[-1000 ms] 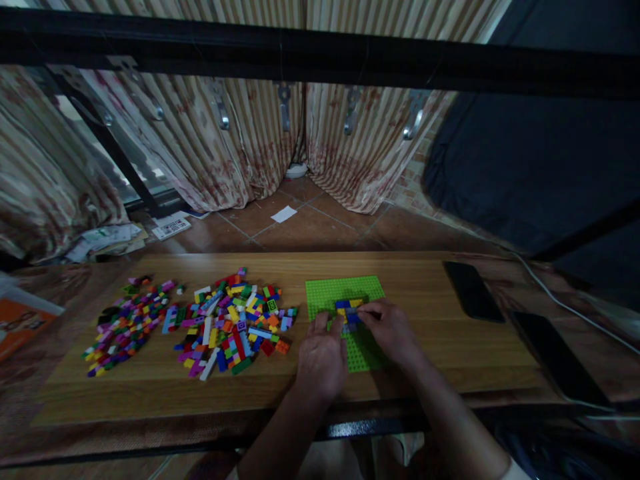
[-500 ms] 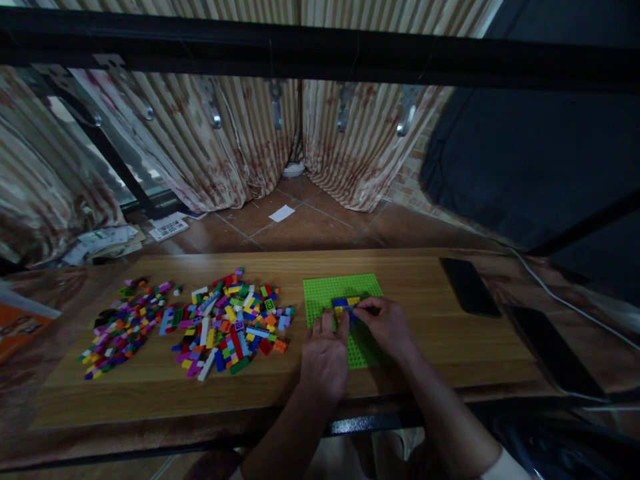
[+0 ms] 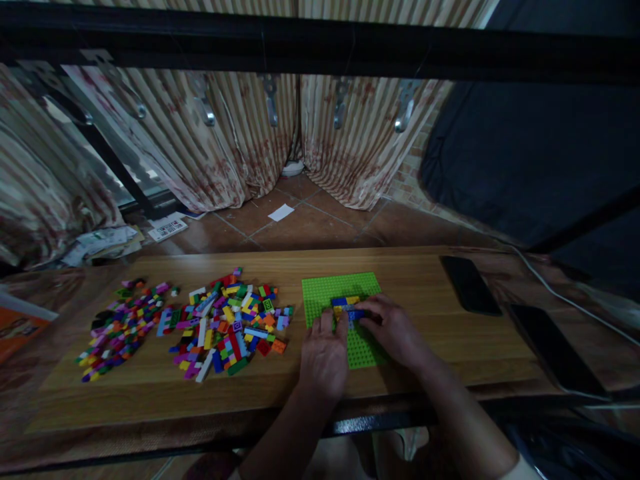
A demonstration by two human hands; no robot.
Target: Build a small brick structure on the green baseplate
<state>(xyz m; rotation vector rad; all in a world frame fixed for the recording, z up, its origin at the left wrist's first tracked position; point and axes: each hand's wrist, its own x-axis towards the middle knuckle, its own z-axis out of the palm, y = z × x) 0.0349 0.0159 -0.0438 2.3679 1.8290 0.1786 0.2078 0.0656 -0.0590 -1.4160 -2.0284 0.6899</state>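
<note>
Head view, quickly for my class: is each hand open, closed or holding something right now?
Left hand: beside the brick build; grip cannot be told.
Right hand: at a blue brick; whether it grips cannot be told.

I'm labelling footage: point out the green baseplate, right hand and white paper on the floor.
Green baseplate (image 3: 323, 289), head view: bare far-left studs.
Right hand (image 3: 393, 327), head view: back of hand.
White paper (image 3: 281, 213), head view: sheet's middle.

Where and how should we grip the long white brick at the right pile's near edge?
Probably its near end, from the person's side, pinching across the long sides: the white brick is narrow, and that end juts out of the pile.
</note>
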